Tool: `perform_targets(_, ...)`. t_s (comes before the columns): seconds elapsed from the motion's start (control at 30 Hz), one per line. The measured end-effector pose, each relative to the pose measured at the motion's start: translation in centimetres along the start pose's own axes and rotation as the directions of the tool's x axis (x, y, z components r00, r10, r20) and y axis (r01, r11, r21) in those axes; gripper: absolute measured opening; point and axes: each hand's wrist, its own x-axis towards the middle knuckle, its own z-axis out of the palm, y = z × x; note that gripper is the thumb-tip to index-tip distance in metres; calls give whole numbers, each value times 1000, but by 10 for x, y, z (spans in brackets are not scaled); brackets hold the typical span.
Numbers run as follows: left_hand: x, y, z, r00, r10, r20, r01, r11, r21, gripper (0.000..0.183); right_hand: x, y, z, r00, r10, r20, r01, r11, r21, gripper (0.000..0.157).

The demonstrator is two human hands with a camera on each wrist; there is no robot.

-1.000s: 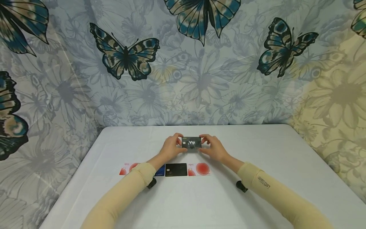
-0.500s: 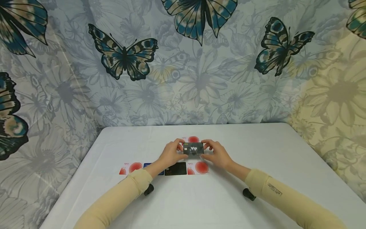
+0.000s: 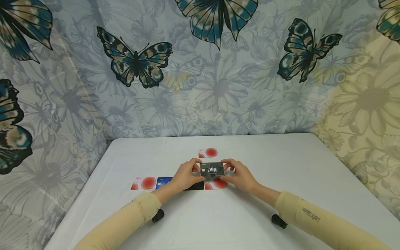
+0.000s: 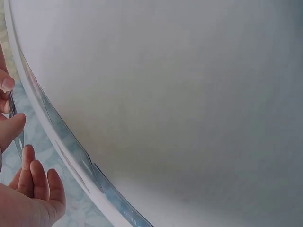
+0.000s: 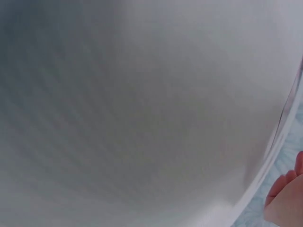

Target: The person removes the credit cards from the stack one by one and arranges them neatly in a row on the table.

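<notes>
Both hands hold a dark grey card [image 3: 212, 169] marked "Vip" up above the table, its printed face toward the head camera. My left hand [image 3: 187, 174] pinches its left edge between thumb and fingers, and my right hand [image 3: 240, 176] does the same at the right edge. Below lies a row of cards: a white one with red circles [image 3: 148, 183], a blue card [image 3: 162, 182], a black card [image 3: 197, 186] and another red-and-white card [image 3: 218, 184]. The left forearm and hand cover parts of the blue and black cards; the held card overlaps the right-hand one.
Farther back, a single red-and-white card [image 3: 211, 152] lies flat on the white table [image 3: 268, 156]. A patterned butterfly cloth [image 3: 218, 90] hangs behind the table. Dark wrist devices [image 3: 279, 221] sit under both sleeves.
Both hands have drawn the Vip card toward the person, from over the back of the table to over the row. The red-and-white card at the back has come into view.
</notes>
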Motion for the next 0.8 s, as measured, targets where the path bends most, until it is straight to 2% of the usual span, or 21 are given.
perform_targets(0.33,-12,4,2,1000,0,-1,0,1000,4,54,-11,-3,-1,1000,-5,27,5,1000,-7,56)
perform_targets(0.8,-23,11,2,999,-24,38,24,1000,8,52,-25,-9,-3,999,-26,40,25,1000,9,57)
